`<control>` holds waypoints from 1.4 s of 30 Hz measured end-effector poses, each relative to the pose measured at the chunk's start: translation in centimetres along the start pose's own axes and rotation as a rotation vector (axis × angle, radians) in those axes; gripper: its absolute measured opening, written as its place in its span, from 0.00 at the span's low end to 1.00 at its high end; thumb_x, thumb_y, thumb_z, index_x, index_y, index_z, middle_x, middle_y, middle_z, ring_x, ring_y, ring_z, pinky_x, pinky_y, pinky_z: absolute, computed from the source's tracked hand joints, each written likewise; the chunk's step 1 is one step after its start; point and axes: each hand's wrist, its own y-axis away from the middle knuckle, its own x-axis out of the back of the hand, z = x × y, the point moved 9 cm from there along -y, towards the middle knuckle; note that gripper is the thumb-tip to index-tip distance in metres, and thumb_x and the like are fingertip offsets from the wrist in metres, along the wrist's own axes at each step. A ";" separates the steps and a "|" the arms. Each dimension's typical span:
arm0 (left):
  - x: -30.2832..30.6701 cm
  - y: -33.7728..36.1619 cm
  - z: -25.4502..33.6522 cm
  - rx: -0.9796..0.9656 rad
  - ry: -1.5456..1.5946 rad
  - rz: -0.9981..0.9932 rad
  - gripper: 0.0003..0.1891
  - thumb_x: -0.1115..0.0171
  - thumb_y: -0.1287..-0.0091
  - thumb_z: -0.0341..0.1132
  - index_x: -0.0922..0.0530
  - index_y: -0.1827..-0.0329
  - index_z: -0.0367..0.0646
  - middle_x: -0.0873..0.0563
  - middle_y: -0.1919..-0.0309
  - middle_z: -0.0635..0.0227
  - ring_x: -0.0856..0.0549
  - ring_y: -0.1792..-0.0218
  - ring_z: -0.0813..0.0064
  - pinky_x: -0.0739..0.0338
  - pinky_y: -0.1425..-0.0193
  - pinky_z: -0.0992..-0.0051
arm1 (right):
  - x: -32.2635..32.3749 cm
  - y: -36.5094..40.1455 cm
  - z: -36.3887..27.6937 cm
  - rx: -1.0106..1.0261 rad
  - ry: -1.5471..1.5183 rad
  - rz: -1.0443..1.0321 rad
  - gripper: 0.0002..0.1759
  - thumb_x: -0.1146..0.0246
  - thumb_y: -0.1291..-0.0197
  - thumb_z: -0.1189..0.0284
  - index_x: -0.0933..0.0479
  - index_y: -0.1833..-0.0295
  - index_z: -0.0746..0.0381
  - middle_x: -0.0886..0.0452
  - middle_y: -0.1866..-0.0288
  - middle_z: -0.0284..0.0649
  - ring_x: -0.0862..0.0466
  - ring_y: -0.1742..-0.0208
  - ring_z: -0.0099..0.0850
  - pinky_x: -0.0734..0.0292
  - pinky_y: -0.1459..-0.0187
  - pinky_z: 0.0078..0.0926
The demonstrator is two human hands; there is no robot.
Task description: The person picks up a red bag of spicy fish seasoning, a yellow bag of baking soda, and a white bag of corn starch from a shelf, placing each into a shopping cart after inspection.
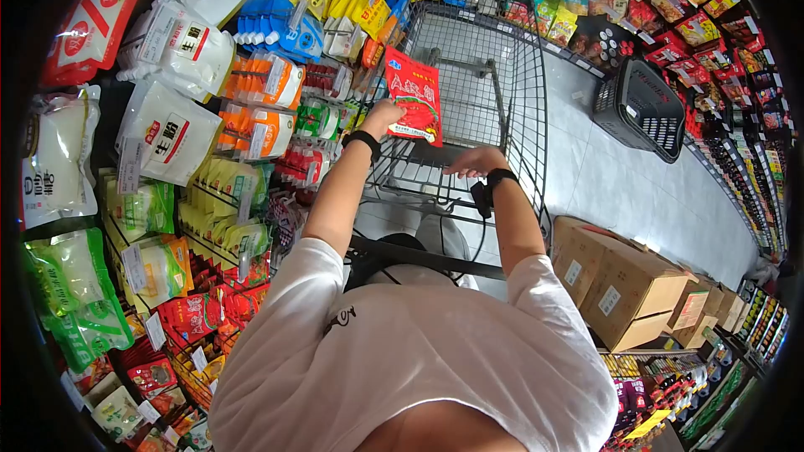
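Note:
My left hand point(384, 118) is closed on the lower left edge of a red plastic food packet point(413, 94), its fingers partly hidden. The packet is held up over the shopping cart point(523, 100), with its printed front facing me. My right hand point(476, 162) is apart from the packet, above the near end of the cart; its fingers point left, loosely spread, with nothing seen in them. Wire mesh shows in the basket beneath both hands. A dark handle bar point(427, 258) crosses in front of my body.
Shelves of hanging bags line the left, including white pouches point(172, 134) and red packets point(191, 316). A black plastic basket point(641, 109) stands on the grey floor point(578, 151) to the right. Cardboard boxes point(624, 285) are stacked at the lower right, near more shelves.

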 end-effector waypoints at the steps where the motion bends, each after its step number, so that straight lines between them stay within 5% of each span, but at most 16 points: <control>1: 0.5 -0.1 0.0 0.001 0.031 -0.006 0.12 0.39 0.40 0.28 0.22 0.54 0.34 0.16 0.61 0.58 0.16 0.64 0.69 0.23 0.61 0.68 | -0.9 1.5 -1.3 0.000 0.040 -0.035 0.45 0.31 0.61 0.40 0.29 0.39 0.54 0.31 0.39 0.43 0.33 0.38 0.40 0.29 0.49 0.33; 3: 0.9 -0.5 -0.4 -0.004 0.085 -0.040 0.12 0.40 0.38 0.27 0.24 0.52 0.35 0.16 0.60 0.59 0.16 0.63 0.68 0.21 0.58 0.68 | -2.4 4.9 -3.8 0.000 0.120 -0.102 0.45 0.32 0.62 0.38 0.27 0.41 0.55 0.29 0.42 0.44 0.30 0.41 0.40 0.25 0.57 0.33; 8: 0.7 4.8 4.9 -0.017 0.116 -0.057 0.12 0.40 0.37 0.28 0.24 0.51 0.37 0.17 0.59 0.62 0.17 0.62 0.71 0.21 0.56 0.70 | -5.0 5.2 -4.8 0.071 0.452 -0.132 0.50 0.34 0.61 0.37 0.31 0.38 0.62 0.33 0.37 0.51 0.32 0.37 0.45 0.24 0.50 0.44; 11: 1.1 6.2 6.5 -0.049 0.107 -0.088 0.13 0.39 0.37 0.31 0.24 0.50 0.37 0.17 0.57 0.63 0.17 0.61 0.74 0.21 0.55 0.71 | -5.9 6.5 -5.9 0.176 0.587 -0.131 0.50 0.30 0.67 0.37 0.27 0.42 0.61 0.27 0.45 0.50 0.29 0.41 0.48 0.23 0.51 0.47; 15: 1.8 8.9 8.6 -0.111 0.181 -0.128 0.15 0.39 0.36 0.32 0.24 0.48 0.39 0.17 0.55 0.64 0.17 0.59 0.76 0.22 0.54 0.73 | -5.9 8.6 -6.2 0.158 0.640 -0.170 0.48 0.35 0.61 0.34 0.26 0.44 0.63 0.24 0.49 0.47 0.26 0.44 0.44 0.22 0.51 0.43; 16: 1.9 10.6 9.7 -0.129 0.222 -0.140 0.15 0.39 0.36 0.32 0.24 0.48 0.39 0.17 0.55 0.64 0.17 0.59 0.77 0.21 0.54 0.73 | -5.8 9.5 -6.8 0.186 0.756 -0.170 0.48 0.41 0.58 0.31 0.26 0.46 0.64 0.22 0.54 0.44 0.24 0.49 0.38 0.23 0.55 0.35; 21: 3.7 15.1 12.7 -0.161 0.472 -0.213 0.15 0.40 0.35 0.33 0.25 0.47 0.39 0.17 0.53 0.65 0.17 0.55 0.77 0.22 0.52 0.74 | -1.0 8.9 -7.9 0.289 0.531 -0.056 0.56 0.53 0.60 0.23 0.26 0.45 0.64 0.22 0.55 0.43 0.23 0.59 0.29 0.28 0.58 0.26; 25: 5.1 17.5 14.6 -0.189 0.550 -0.246 0.16 0.40 0.35 0.34 0.26 0.46 0.39 0.18 0.52 0.65 0.17 0.55 0.76 0.22 0.51 0.73 | 6.6 13.7 -9.3 0.373 0.065 0.223 0.64 0.54 0.65 0.20 0.38 0.32 0.62 0.31 0.40 0.46 0.27 0.49 0.33 0.34 0.45 0.39; 26: 5.6 17.7 14.8 -0.187 0.542 -0.214 0.16 0.40 0.35 0.34 0.26 0.46 0.39 0.18 0.51 0.65 0.17 0.54 0.76 0.22 0.50 0.73 | 9.5 11.5 -9.1 0.446 -0.016 0.217 0.64 0.53 0.64 0.21 0.41 0.31 0.61 0.35 0.35 0.47 0.29 0.43 0.38 0.41 0.39 0.45; 27: 5.9 17.9 15.0 -0.193 0.528 -0.199 0.16 0.40 0.35 0.34 0.26 0.46 0.39 0.18 0.51 0.65 0.17 0.54 0.76 0.22 0.50 0.73 | 10.0 14.0 -9.3 0.413 -0.044 0.211 0.60 0.52 0.55 0.26 0.45 0.30 0.65 0.38 0.32 0.45 0.32 0.37 0.37 0.50 0.32 0.40; 29: 6.5 18.3 15.4 -0.203 0.499 -0.167 0.17 0.39 0.36 0.34 0.26 0.46 0.39 0.18 0.51 0.65 0.17 0.54 0.76 0.22 0.50 0.73 | 13.5 12.4 -9.3 0.465 -0.123 0.360 0.55 0.50 0.50 0.30 0.41 0.32 0.67 0.34 0.35 0.47 0.32 0.37 0.38 0.47 0.33 0.38; 32: 6.5 18.4 15.1 -0.203 0.492 -0.151 0.17 0.39 0.36 0.34 0.26 0.45 0.39 0.18 0.51 0.66 0.17 0.54 0.76 0.22 0.50 0.73 | 18.0 15.3 -10.6 0.627 -0.001 0.956 0.29 0.41 0.41 0.51 0.23 0.51 0.69 0.19 0.55 0.48 0.21 0.49 0.38 0.30 0.48 0.30; 36: 5.5 19.3 14.8 -0.169 0.518 -0.158 0.16 0.39 0.36 0.34 0.25 0.46 0.39 0.18 0.52 0.65 0.17 0.54 0.76 0.22 0.50 0.73 | 15.3 25.3 -10.3 0.875 -0.197 1.465 0.22 0.40 0.42 0.55 0.22 0.61 0.67 0.18 0.65 0.50 0.18 0.61 0.38 0.25 0.59 0.31; 37: 5.0 19.5 14.7 -0.160 0.529 -0.166 0.16 0.39 0.36 0.34 0.25 0.46 0.39 0.18 0.52 0.65 0.17 0.54 0.76 0.22 0.50 0.73 | 14.2 26.2 -10.0 0.896 -0.284 1.415 0.24 0.40 0.42 0.54 0.22 0.60 0.68 0.18 0.63 0.47 0.18 0.59 0.37 0.25 0.60 0.30; 42: -0.4 20.3 15.3 -0.196 0.558 -0.345 0.19 0.39 0.40 0.24 0.28 0.45 0.37 0.19 0.50 0.62 0.19 0.51 0.70 0.23 0.46 0.69 | 2.6 23.4 -12.6 0.881 -0.976 0.246 0.39 0.35 0.45 0.51 0.38 0.39 0.68 0.25 0.49 0.43 0.21 0.54 0.32 0.22 0.53 0.35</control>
